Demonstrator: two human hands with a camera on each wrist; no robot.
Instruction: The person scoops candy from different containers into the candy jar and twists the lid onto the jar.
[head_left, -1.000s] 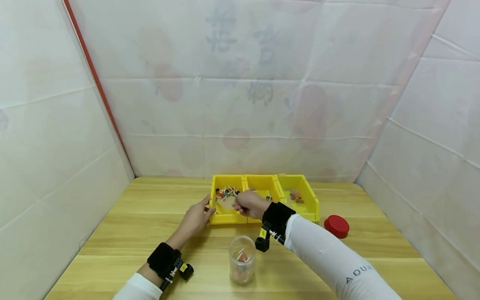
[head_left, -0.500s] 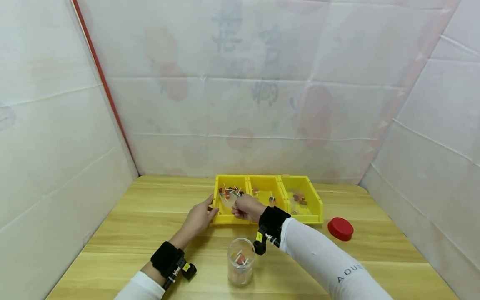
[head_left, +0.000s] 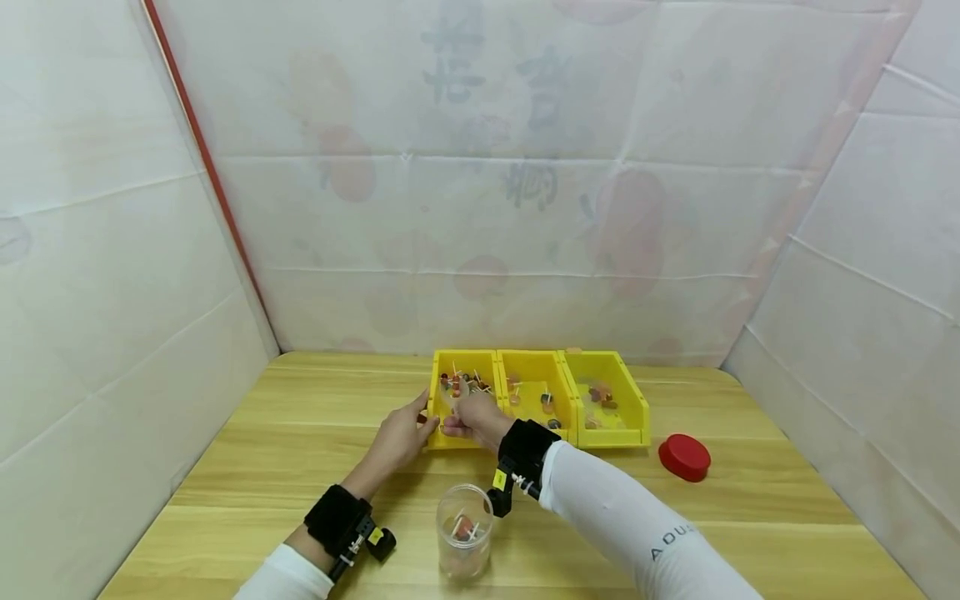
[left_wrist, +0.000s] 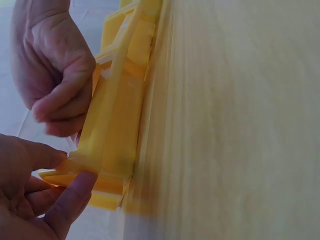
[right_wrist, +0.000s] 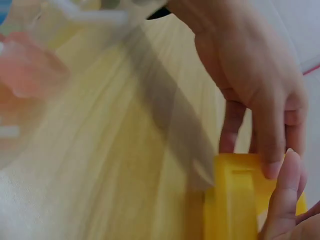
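My left hand [head_left: 401, 433] grips the front left corner of the leftmost yellow bin [head_left: 465, 442], thumb at the front and fingers along the side. In the left wrist view, its thumb and fingers pinch the yellow plastic wall. My right hand [head_left: 474, 417] is inside that bin, just in front of a pile of small lollipops [head_left: 468, 383] with white sticks. Its fingers look curled and blurred in the left wrist view; whether they hold anything is hidden. A clear jar [head_left: 465, 550] with several lollipops in it stands upright in front of the bins.
The middle bin [head_left: 531, 417] and right bin [head_left: 633, 417] adjoin the left one and hold a few scattered candies. A round red lid [head_left: 685, 457] lies to their right on the wooden table [head_left: 750, 517]. White sheeting [head_left: 480, 208] encloses the back and sides.
My right hand has shifted left and deeper into the left bin, uncovering more of the middle bin. My left hand keeps its grip on the corner. The view has swung slightly.
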